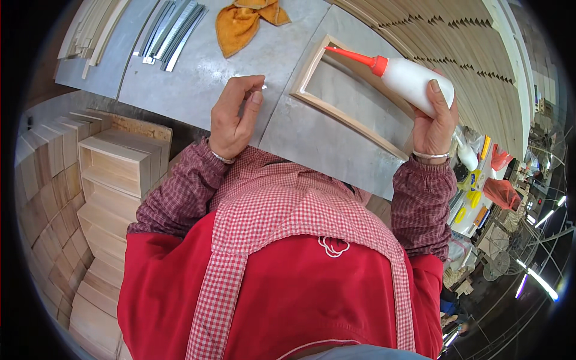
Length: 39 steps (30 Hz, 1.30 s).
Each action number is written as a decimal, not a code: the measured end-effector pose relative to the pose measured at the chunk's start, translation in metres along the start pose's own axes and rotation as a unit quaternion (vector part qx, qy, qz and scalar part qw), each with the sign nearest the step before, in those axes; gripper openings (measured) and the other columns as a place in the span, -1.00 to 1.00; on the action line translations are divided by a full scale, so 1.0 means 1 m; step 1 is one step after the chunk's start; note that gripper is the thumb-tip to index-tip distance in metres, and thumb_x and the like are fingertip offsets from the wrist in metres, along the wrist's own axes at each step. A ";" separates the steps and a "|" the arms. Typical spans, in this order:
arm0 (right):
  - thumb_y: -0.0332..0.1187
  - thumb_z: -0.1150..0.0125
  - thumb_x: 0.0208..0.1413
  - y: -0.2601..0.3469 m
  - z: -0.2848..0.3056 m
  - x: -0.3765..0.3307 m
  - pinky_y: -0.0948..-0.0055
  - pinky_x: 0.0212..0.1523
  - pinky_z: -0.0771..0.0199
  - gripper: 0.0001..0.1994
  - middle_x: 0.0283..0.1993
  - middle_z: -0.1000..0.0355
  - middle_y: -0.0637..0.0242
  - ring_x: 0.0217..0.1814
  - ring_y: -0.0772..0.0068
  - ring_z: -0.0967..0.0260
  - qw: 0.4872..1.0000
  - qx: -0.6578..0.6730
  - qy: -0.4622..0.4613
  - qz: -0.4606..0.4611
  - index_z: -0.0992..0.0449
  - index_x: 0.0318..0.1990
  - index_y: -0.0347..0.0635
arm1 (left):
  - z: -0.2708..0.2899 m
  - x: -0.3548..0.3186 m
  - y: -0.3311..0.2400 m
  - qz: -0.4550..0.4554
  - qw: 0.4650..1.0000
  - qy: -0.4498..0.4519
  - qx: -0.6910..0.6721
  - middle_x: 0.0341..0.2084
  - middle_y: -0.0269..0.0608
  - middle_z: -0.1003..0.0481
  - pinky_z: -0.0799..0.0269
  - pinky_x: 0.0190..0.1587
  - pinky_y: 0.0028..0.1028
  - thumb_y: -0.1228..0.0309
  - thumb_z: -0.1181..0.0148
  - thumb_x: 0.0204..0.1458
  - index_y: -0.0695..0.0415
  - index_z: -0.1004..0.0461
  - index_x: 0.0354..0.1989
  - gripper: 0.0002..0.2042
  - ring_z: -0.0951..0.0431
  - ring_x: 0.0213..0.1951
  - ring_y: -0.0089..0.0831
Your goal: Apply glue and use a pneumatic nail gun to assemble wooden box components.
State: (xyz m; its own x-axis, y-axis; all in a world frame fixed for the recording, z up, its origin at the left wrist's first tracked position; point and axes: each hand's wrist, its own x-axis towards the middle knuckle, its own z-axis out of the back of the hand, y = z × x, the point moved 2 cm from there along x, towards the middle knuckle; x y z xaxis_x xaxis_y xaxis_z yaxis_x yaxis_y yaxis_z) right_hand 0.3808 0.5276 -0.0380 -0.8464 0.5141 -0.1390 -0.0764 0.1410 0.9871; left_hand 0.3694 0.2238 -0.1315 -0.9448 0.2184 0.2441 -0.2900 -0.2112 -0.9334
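My right hand (437,129) is wrapped round a white squeeze bottle (411,81) with a long red nozzle (354,56). The bottle lies tilted over a thin rectangular wooden frame (348,119), its nozzle tip at the frame's far left corner. A small white dab shows at the near left corner. Left of the frame, my left hand (235,117) hovers above the grey tabletop (174,96), apart from the wood. Its fingers are curled in, thumb close to the forefinger, and nothing shows in them.
An orange cloth (240,27) and several thin metallic strips (174,33) lie at the far side. Long wooden strips (444,36) are stacked at the far right. Wooden boxes (114,168) stand at the left. Another white bottle (467,153) sits right of my right hand.
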 end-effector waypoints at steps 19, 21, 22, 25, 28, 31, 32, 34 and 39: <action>-0.40 -0.29 -0.05 0.008 0.043 0.009 0.49 -0.22 -0.50 -0.55 -0.10 -0.35 0.08 -0.15 0.23 -0.39 0.999 -0.016 -0.042 0.004 -0.34 0.02 -0.29 | -0.003 0.002 0.000 0.026 1.000 0.013 0.008 -0.25 -0.15 -0.41 -0.34 -0.14 -0.54 0.52 0.03 0.10 0.27 -0.37 -0.08 -0.77 -0.42 -0.25 -0.40; -0.41 -0.28 -0.05 0.008 0.057 0.007 0.50 -0.23 -0.50 -0.56 -0.11 -0.35 0.08 -0.16 0.24 -0.40 0.999 -0.025 -0.048 0.009 -0.34 0.02 -0.30 | -0.003 0.002 0.001 0.027 0.999 0.012 0.018 -0.25 -0.14 -0.41 -0.34 -0.13 -0.53 0.51 0.04 0.11 0.27 -0.37 -0.07 -0.77 -0.42 -0.24 -0.40; -0.41 -0.28 -0.05 0.009 0.063 0.005 0.50 -0.23 -0.50 -0.56 -0.11 -0.35 0.08 -0.16 0.24 -0.40 0.998 -0.023 -0.054 0.010 -0.34 0.02 -0.30 | -0.003 0.002 0.001 0.024 0.999 0.017 0.016 -0.25 -0.14 -0.41 -0.34 -0.13 -0.53 0.51 0.04 0.11 0.27 -0.37 -0.07 -0.77 -0.42 -0.24 -0.40; -0.43 -0.28 -0.05 0.010 0.083 0.000 0.50 -0.25 -0.51 -0.57 -0.12 -0.36 0.09 -0.18 0.25 -0.40 0.997 -0.021 -0.074 0.021 -0.34 0.01 -0.30 | -0.003 0.002 0.002 0.026 0.999 0.016 0.029 -0.24 -0.14 -0.41 -0.33 -0.11 -0.51 0.48 0.06 0.13 0.27 -0.37 -0.07 -0.77 -0.42 -0.23 -0.38; -0.43 -0.25 -0.03 0.012 0.102 -0.007 0.47 -0.23 -0.51 -0.57 -0.11 -0.35 0.08 -0.17 0.24 -0.40 0.995 -0.026 -0.092 0.026 -0.33 0.02 -0.32 | -0.004 0.002 0.001 0.028 0.999 0.021 0.036 -0.24 -0.14 -0.41 -0.33 -0.10 -0.50 0.47 0.07 0.14 0.27 -0.37 -0.06 -0.77 -0.42 -0.22 -0.38; -0.41 -0.20 0.01 0.015 0.121 -0.014 0.39 -0.16 -0.51 -0.56 -0.07 -0.34 0.04 -0.12 0.21 -0.39 0.993 -0.049 -0.106 0.026 -0.30 0.05 -0.36 | -0.004 0.002 0.000 0.038 0.998 0.018 0.050 -0.22 -0.14 -0.41 -0.32 -0.07 -0.48 0.45 0.10 0.16 0.26 -0.36 -0.06 -0.76 -0.41 -0.19 -0.37; -0.41 -0.20 0.01 0.015 0.127 -0.017 0.39 -0.16 -0.51 -0.56 -0.07 -0.34 0.04 -0.12 0.21 -0.39 0.992 -0.048 -0.114 0.028 -0.30 0.05 -0.36 | -0.005 0.002 0.000 0.035 0.998 0.025 0.048 -0.22 -0.14 -0.41 -0.32 -0.07 -0.48 0.45 0.10 0.16 0.26 -0.36 -0.06 -0.76 -0.41 -0.19 -0.37; -0.43 -0.23 -0.02 0.017 0.139 -0.021 0.44 -0.23 -0.52 -0.58 -0.09 -0.34 0.06 -0.16 0.23 -0.40 0.991 -0.033 -0.128 0.033 -0.32 0.02 -0.33 | -0.005 0.001 0.001 0.037 0.997 0.020 0.059 -0.21 -0.14 -0.41 -0.31 -0.06 -0.48 0.45 0.12 0.17 0.26 -0.36 -0.05 -0.76 -0.41 -0.18 -0.37; -0.45 -0.26 -0.05 0.020 0.170 -0.034 0.49 -0.29 -0.53 -0.58 -0.12 -0.35 0.08 -0.20 0.24 -0.40 0.985 -0.015 -0.164 0.042 -0.34 0.00 -0.30 | -0.008 0.000 0.002 0.037 0.997 0.020 0.064 -0.19 -0.15 -0.41 -0.29 -0.03 -0.48 0.45 0.14 0.18 0.25 -0.35 -0.04 -0.76 -0.40 -0.16 -0.38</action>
State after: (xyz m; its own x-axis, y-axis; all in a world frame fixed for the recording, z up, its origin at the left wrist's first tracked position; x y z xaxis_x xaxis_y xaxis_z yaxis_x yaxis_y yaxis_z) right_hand 0.4982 0.6570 -0.0272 -0.6350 0.7693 -0.0707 -0.0333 0.0642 0.9974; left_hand 0.3703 0.2311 -0.1352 -0.9582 0.2351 0.1631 -0.2395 -0.3469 -0.9068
